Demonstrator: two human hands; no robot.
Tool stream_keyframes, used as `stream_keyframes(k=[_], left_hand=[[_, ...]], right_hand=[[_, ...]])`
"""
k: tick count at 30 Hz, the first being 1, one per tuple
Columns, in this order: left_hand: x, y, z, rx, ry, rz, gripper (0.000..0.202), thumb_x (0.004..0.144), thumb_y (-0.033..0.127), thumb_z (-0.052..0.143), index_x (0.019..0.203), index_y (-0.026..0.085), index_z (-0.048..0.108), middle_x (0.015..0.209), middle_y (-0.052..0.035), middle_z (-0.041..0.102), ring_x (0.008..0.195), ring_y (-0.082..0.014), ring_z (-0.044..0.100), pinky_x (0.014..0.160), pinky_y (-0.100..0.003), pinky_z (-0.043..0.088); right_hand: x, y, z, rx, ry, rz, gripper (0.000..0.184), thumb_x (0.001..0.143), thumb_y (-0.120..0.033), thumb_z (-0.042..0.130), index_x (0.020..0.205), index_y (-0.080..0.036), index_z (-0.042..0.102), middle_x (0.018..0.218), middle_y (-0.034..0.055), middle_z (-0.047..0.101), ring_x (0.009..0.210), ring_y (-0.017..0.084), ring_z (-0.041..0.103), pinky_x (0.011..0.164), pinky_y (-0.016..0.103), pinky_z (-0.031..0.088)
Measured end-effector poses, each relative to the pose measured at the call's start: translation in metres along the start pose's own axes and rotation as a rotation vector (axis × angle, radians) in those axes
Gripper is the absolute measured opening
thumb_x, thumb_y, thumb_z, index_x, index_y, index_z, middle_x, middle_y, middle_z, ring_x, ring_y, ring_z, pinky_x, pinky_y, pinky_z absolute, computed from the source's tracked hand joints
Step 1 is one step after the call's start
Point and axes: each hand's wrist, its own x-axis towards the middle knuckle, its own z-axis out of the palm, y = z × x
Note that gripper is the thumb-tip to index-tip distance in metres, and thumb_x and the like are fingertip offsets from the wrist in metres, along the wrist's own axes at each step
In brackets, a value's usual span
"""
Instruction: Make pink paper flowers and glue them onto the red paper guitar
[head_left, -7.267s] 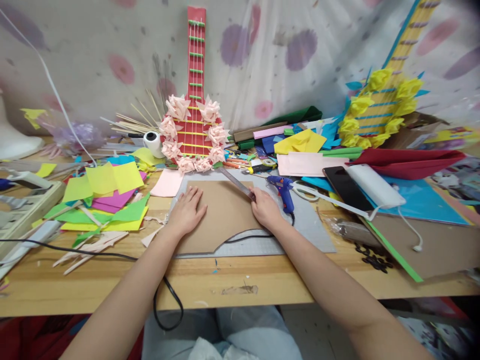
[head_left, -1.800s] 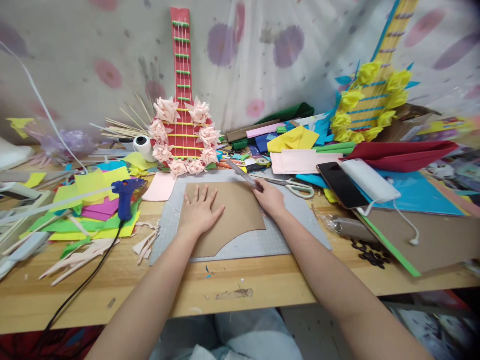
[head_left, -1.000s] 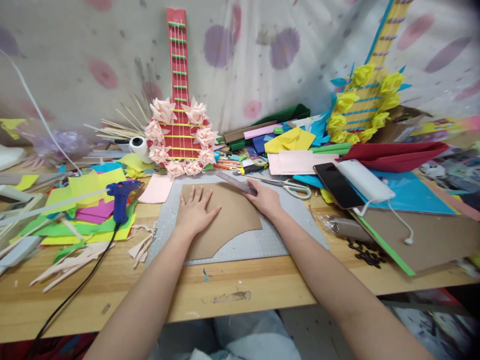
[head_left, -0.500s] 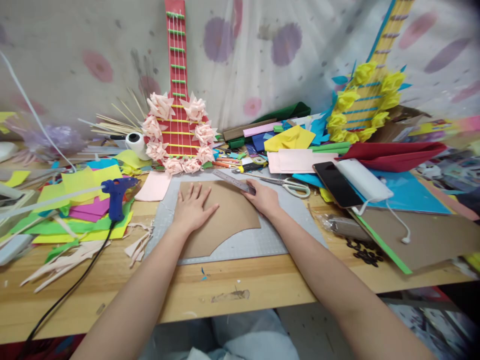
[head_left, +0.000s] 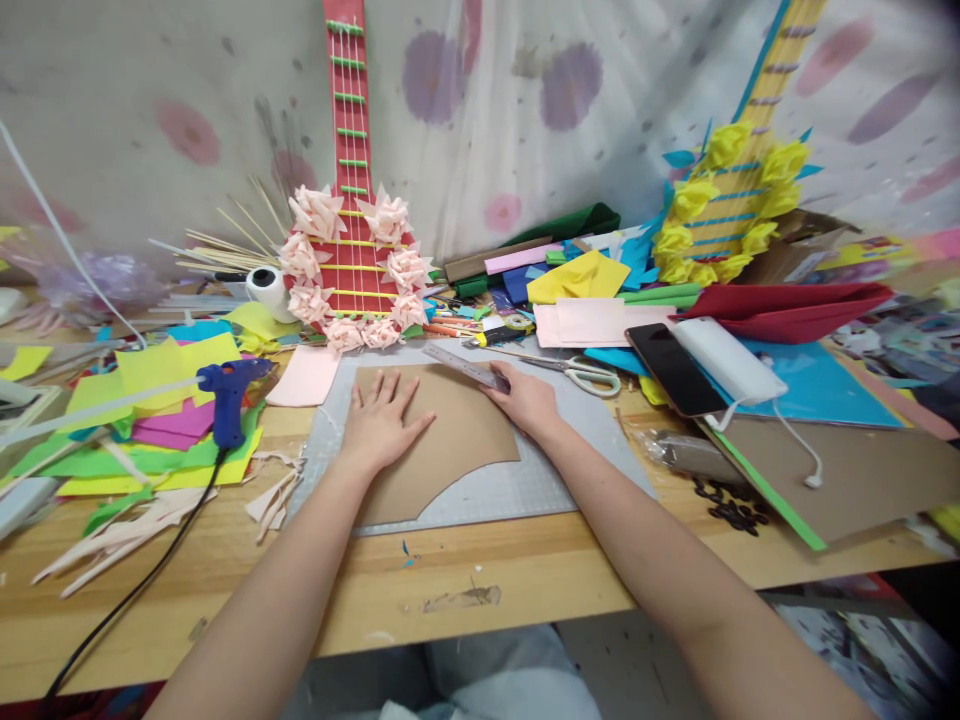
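Observation:
A brown piece of cardboard (head_left: 457, 440) with a curved cut along its near right edge lies on the grey cutting mat (head_left: 540, 486). My left hand (head_left: 382, 420) rests flat on the cardboard's left part, fingers spread. In my right hand (head_left: 525, 398) is the near end of a metal ruler (head_left: 459, 365), pinched between thumb and fingers. The ruler slants across the cardboard's far edge, pointing away to the left. Just beyond my right hand, a pair of scissors (head_left: 589, 377) with pale handles lies on the mat.
A blue glue gun (head_left: 229, 400) with a black cord stands among coloured sheets at left. Behind the mat is a red paper guitar (head_left: 352, 270) with pink flowers; a yellow one (head_left: 724, 210) is at back right. A phone (head_left: 671, 370) and white power bank (head_left: 727, 358) lie at right.
The cardboard has shifted very slightly toward me with my left hand on it. The ruler and my right hand hold nearly the same place; the view has turned a little.

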Motion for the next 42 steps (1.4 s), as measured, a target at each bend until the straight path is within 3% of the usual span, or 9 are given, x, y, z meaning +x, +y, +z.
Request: stream_keyframes(k=[9,12,17,24,42], left_hand=[[0.0,0.0002,0.0009,0.025,0.004,0.01,0.07,0.084,0.066,0.023,0.144,0.029,0.029,0.153,-0.0066,0.021,0.142,-0.027,0.012,0.111,-0.057,0.011],[0.0003,0.0003,0.0013,0.038,0.003,0.007,0.07,0.084,0.066,0.023,0.144,0.029,0.028,0.153,-0.0061,0.021,0.142,-0.0269,0.012,0.111,-0.057,0.011],[0.0009,0.0012,0.0012,0.06,-0.005,-0.002,0.069,0.085,0.065,0.024,0.144,0.03,0.028,0.153,-0.0051,0.021,0.142,-0.0271,0.012,0.111,-0.057,0.012],[0.0008,0.0015,0.0008,0.05,-0.003,-0.001,0.069,0.085,0.065,0.024,0.144,0.03,0.028,0.153,-0.0052,0.02,0.142,-0.027,0.012,0.11,-0.057,0.013],[0.0017,0.0046,-0.0003,0.006,-0.001,-0.003,0.07,0.084,0.066,0.024,0.143,0.03,0.029,0.153,-0.0045,0.02,0.142,-0.0273,0.01,0.111,-0.057,0.009]], right_hand=[[0.0028,0.005,0.0029,0.168,0.059,0.082,0.045,0.086,-0.041,0.046,0.128,-0.026,0.049,0.12,0.0045,0.063,0.107,0.025,0.06,0.085,0.036,0.046],[0.0047,0.0073,0.0035,0.174,0.079,0.099,0.041,0.086,-0.036,0.044,0.125,-0.025,0.051,0.116,0.0056,0.065,0.103,0.026,0.061,0.082,0.037,0.046],[0.005,0.0083,0.0018,0.192,0.069,0.132,0.035,0.084,-0.033,0.044,0.117,-0.027,0.055,0.109,0.004,0.068,0.099,0.026,0.063,0.079,0.036,0.046],[0.0027,0.0057,-0.0028,0.165,0.002,0.118,0.043,0.08,-0.02,0.043,0.122,-0.026,0.052,0.114,0.0034,0.066,0.103,0.025,0.061,0.082,0.036,0.045],[0.0032,0.0049,-0.0014,0.122,-0.017,0.095,0.044,0.081,-0.022,0.043,0.124,-0.028,0.05,0.116,0.0024,0.065,0.104,0.024,0.06,0.084,0.036,0.045]])
